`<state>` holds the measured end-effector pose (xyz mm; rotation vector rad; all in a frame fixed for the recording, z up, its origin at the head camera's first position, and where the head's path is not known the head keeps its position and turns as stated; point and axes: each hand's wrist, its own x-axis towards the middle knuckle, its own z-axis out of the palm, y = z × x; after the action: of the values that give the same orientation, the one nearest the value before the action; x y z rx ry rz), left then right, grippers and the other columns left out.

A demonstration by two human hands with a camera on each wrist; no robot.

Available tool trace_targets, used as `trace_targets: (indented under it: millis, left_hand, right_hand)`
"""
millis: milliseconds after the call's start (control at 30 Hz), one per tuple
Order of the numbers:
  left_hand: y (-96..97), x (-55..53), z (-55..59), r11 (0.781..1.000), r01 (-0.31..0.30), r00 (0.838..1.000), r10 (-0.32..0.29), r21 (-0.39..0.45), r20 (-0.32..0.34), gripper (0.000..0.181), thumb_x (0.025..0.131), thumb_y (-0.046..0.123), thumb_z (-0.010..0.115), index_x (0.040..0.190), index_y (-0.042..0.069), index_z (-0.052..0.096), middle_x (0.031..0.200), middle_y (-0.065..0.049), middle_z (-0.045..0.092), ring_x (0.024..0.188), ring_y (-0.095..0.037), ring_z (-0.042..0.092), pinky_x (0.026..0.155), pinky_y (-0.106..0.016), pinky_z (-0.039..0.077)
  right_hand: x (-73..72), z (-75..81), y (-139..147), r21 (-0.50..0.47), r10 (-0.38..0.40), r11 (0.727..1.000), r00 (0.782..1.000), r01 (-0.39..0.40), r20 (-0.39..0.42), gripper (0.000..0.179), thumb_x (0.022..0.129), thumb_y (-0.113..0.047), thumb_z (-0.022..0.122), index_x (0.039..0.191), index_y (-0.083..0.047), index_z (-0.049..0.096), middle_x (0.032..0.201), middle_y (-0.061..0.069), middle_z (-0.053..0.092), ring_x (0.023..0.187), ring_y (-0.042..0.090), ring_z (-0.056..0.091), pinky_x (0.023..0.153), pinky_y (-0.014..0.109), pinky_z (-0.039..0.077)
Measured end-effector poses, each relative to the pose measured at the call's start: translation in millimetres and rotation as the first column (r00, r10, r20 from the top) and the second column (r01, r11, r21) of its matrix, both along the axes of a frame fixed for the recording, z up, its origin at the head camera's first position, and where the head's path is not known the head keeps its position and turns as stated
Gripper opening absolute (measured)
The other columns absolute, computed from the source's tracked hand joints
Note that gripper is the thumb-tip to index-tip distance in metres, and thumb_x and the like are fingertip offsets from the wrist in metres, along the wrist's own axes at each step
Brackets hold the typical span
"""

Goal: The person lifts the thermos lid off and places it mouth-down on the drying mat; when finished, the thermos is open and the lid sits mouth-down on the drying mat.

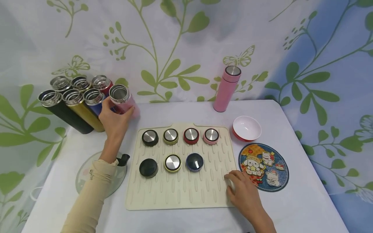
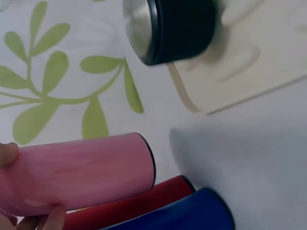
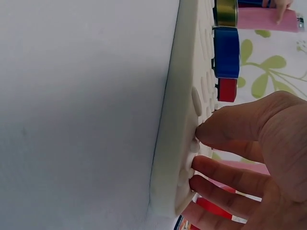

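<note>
My left hand [image 1: 115, 121] grips a lidless pink thermos bottle [image 1: 126, 103] at the table's back left. In the left wrist view, fingers and thumb lie on both sides of the pink bottle [image 2: 91, 172]. Beside it stand several other lidless bottles, among them a black one [image 1: 70, 116], a gold one [image 1: 87, 113] and a blue one [image 1: 96, 101]. On the cream mat [image 1: 180, 197] sit two rows of bottle lids, including a pink lid [image 1: 211, 136] and a red lid [image 1: 191, 136]. My right hand [image 1: 244, 192] rests with loosely bent fingers on the mat's right edge, holding nothing.
A capped pink thermos bottle [image 1: 227, 89] stands at the back, near the patterned cloth wall [image 1: 180, 42]. To the right are a red-and-white bowl [image 1: 247, 127] and a round cartoon mat [image 1: 263, 168]. A pale round mat [image 1: 116, 186] lies under my left forearm.
</note>
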<state>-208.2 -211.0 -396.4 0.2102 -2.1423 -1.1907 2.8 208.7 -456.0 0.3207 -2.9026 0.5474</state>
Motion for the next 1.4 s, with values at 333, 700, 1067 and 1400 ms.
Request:
trace_targets:
  millis: [333,700,1067,1400]
  left_hand:
    - [8.0,-28.7,-10.5,1.0,-0.019,0.998,0.02,-0.022,0.06,0.067,0.082,0.018,0.083,0.138,0.005,0.049,0.135,-0.011,0.061,0.122,-0.019,0.059,0.104,-0.029,0.043]
    - [19.3,-42.4,-17.1,0.997,-0.079,0.984,0.075,0.021,0.159,0.073,0.087,0.018,0.077,0.148,0.006,0.038,0.14,-0.019,0.055,0.129,-0.034,0.053,0.111,-0.039,0.036]
    - [22.5,-45.4,-15.1,0.978,-0.205,0.959,0.21,-0.048,0.192,0.074,0.087,0.025,0.077,0.147,0.008,0.037,0.141,-0.018,0.053,0.125,-0.038,0.054,0.108,-0.045,0.039]
    - [29.3,-32.3,-15.4,0.987,-0.133,0.931,0.157,-0.094,0.328,0.091,0.087,0.03,0.068,0.157,0.005,0.016,0.127,-0.033,0.058,0.115,-0.051,0.057,0.1,-0.058,0.042]
  right_hand:
    - [0.2,-1.7,-2,0.009,-0.011,1.0,1.0,0.011,-0.019,0.033,0.068,-0.001,0.082,0.099,-0.008,0.074,0.105,0.006,0.065,0.098,0.028,0.058,0.076,0.043,0.054]
    - [3.7,-2.2,-6,0.015,-0.05,0.999,0.999,0.05,0.018,0.029,0.07,-0.001,0.078,0.098,-0.01,0.072,0.104,0.007,0.064,0.096,0.029,0.057,0.076,0.045,0.053]
    - [-4.2,-2.2,-7,-0.013,-0.025,1.0,1.0,0.025,-0.006,0.03,0.069,0.001,0.077,0.096,-0.009,0.072,0.103,0.007,0.064,0.096,0.028,0.058,0.079,0.046,0.052]
    - [-4.7,-5.2,-4,-0.025,-0.031,0.999,0.999,0.03,-0.026,0.028,0.068,0.0,0.075,0.094,-0.009,0.071,0.1,0.006,0.063,0.094,0.027,0.057,0.077,0.045,0.051]
